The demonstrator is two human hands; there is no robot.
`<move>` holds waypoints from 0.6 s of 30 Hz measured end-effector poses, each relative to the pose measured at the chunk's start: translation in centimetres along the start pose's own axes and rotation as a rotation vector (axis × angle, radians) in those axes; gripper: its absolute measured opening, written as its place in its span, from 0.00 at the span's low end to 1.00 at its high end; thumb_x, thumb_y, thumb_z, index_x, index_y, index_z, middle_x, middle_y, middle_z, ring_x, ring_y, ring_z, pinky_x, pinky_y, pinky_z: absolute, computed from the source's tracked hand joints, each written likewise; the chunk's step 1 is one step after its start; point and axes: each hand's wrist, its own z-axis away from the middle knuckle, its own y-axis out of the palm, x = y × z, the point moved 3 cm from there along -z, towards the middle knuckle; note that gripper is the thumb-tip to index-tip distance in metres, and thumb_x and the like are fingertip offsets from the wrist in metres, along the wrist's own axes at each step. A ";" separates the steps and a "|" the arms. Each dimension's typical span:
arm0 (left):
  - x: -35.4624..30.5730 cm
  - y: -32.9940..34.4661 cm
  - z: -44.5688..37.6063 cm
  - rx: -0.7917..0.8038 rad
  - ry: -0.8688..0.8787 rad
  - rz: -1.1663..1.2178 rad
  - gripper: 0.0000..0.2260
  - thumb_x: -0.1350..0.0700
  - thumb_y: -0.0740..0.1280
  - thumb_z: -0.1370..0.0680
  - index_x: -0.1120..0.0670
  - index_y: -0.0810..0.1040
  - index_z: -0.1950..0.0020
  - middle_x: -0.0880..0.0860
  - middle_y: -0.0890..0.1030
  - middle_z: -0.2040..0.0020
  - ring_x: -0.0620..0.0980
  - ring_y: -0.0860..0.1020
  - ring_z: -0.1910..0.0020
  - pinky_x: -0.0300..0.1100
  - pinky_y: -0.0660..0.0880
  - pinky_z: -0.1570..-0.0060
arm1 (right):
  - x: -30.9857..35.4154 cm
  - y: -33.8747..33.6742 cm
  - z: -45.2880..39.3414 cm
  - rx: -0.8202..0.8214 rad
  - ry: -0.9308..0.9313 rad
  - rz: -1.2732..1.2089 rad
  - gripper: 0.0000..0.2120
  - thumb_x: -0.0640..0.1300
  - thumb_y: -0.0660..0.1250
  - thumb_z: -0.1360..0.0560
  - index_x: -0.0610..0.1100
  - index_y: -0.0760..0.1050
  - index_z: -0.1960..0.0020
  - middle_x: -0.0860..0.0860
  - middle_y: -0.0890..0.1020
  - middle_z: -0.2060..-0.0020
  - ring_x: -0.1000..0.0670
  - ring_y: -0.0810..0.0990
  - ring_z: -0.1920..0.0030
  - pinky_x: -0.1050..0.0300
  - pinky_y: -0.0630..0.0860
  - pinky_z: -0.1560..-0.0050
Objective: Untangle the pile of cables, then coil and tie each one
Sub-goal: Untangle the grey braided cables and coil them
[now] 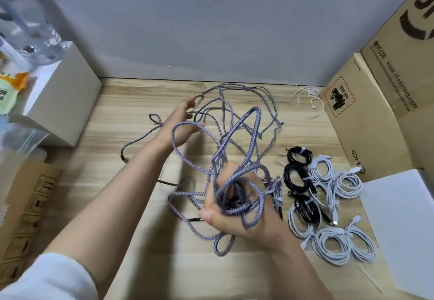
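1. The right hand (237, 210) is clenched round a bunch of the purple braided cables (244, 121), lifted above the wooden table (131, 102) at near centre.
2. The left hand (180, 126), fingers relaxed and spread, reaches into the far loops; one loop hangs over its wrist.
3. Right: tied black coils (298, 177) and white coils (333, 243) lie on the table.
4. Cardboard boxes (366, 121) stand far right, contents hidden.

At two o'clock I see stacked cardboard boxes (366, 121). At ten o'clock sits a white box (68, 93); a white sheet (404, 224) lies at four.
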 end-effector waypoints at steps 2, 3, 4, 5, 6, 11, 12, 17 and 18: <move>0.2 1.1 -0.7 0.036 0.055 -0.124 0.22 0.66 0.66 0.24 0.58 0.66 0.30 0.50 0.71 0.39 0.46 0.68 0.42 0.36 0.66 0.42 | 0.2 0.1 0.2 0.091 0.025 -0.015 0.15 0.43 0.71 0.37 0.47 0.62 0.65 0.42 0.69 0.72 0.52 0.67 0.73 0.60 0.64 0.69; 0.5 1.4 -1.0 0.041 0.077 -0.204 0.15 0.65 0.65 0.23 0.58 0.72 0.37 0.50 0.73 0.45 0.46 0.70 0.46 0.35 0.66 0.48 | 0.2 0.0 0.2 0.092 0.026 -0.025 0.15 0.43 0.71 0.37 0.47 0.62 0.65 0.42 0.69 0.72 0.53 0.67 0.73 0.62 0.64 0.69; 0.6 1.5 -1.1 0.040 0.091 -0.273 0.06 0.65 0.63 0.22 0.58 0.76 0.46 0.51 0.75 0.52 0.48 0.71 0.51 0.37 0.65 0.52 | 0.2 -0.2 0.2 0.063 0.026 -0.033 0.16 0.42 0.71 0.37 0.46 0.62 0.65 0.41 0.69 0.72 0.53 0.67 0.72 0.62 0.65 0.69; 0.6 1.4 -0.9 0.026 0.092 -0.304 0.06 0.63 0.60 0.20 0.58 0.76 0.54 0.52 0.76 0.57 0.49 0.73 0.56 0.39 0.64 0.55 | 0.2 -0.4 0.3 0.015 0.024 -0.020 0.16 0.41 0.72 0.37 0.43 0.63 0.64 0.39 0.70 0.71 0.53 0.68 0.72 0.62 0.66 0.68; 0.7 1.1 -1.0 0.000 0.078 -0.310 0.10 0.62 0.58 0.19 0.57 0.74 0.59 0.53 0.77 0.61 0.49 0.75 0.59 0.40 0.65 0.56 | 0.0 -0.8 0.3 -0.049 0.025 0.007 0.16 0.39 0.74 0.37 0.40 0.65 0.63 0.39 0.71 0.71 0.53 0.70 0.71 0.62 0.68 0.68; -3.0 -1.4 1.7 -0.074 -0.085 0.342 0.15 0.56 0.51 0.16 0.53 0.68 0.61 0.51 0.81 0.72 0.42 0.80 0.72 0.36 0.75 0.68 | -1.1 -1.7 -0.6 -0.273 0.201 0.218 0.21 0.34 0.74 0.32 0.55 0.69 0.52 0.56 0.74 0.71 0.58 0.72 0.70 0.68 0.70 0.64; -4.0 -1.8 2.6 -0.035 -0.090 0.412 0.14 0.55 0.51 0.16 0.53 0.68 0.60 0.51 0.82 0.70 0.44 0.81 0.70 0.37 0.77 0.67 | -1.6 -1.8 -0.8 -0.321 0.240 0.330 0.21 0.38 0.74 0.32 0.59 0.69 0.51 0.56 0.75 0.71 0.59 0.73 0.70 0.67 0.70 0.63; -7.3 -1.4 7.4 0.214 -0.137 0.724 0.13 0.55 0.52 0.18 0.55 0.69 0.60 0.54 0.84 0.62 0.49 0.83 0.66 0.43 0.81 0.67 | -2.7 -1.5 -2.1 -0.451 0.362 0.714 0.29 0.55 0.73 0.34 0.70 0.65 0.38 0.57 0.82 0.56 0.49 0.80 0.52 0.59 0.75 0.54; -7.5 -0.9 8.1 0.272 -0.164 0.819 0.13 0.55 0.53 0.19 0.55 0.69 0.60 0.55 0.84 0.62 0.49 0.84 0.65 0.43 0.81 0.68 | -2.8 -1.3 -2.4 -0.426 0.334 0.719 0.29 0.56 0.73 0.34 0.68 0.65 0.38 0.57 0.82 0.56 0.48 0.80 0.51 0.57 0.75 0.52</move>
